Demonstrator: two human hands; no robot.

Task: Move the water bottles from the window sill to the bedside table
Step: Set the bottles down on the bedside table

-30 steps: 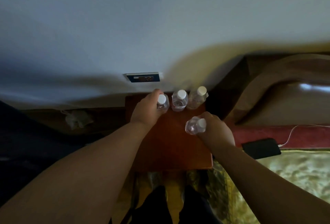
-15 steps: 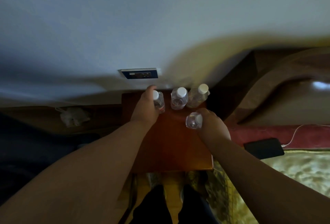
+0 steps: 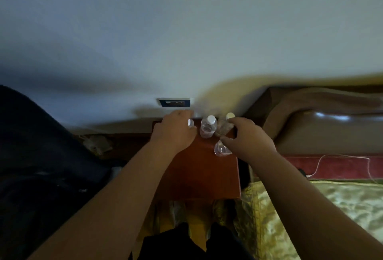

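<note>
So four water bottles are on the bedside table (image 3: 192, 172) by the wall. Left hand (image 3: 174, 133) grips the leftmost bottle (image 3: 190, 123); right hand (image 3: 247, 139) hovers with loose fingers over the front bottle (image 3: 221, 150), holding nothing.

Single head-worn wide-angle view, looking forward and steeply down from above, close over the bedside table (image 3: 199, 172), wall socket (image 3: 175, 102) at the far edge, bed (image 3: 323, 208) at right, both forearms reaching in from the bottom corners
</note>
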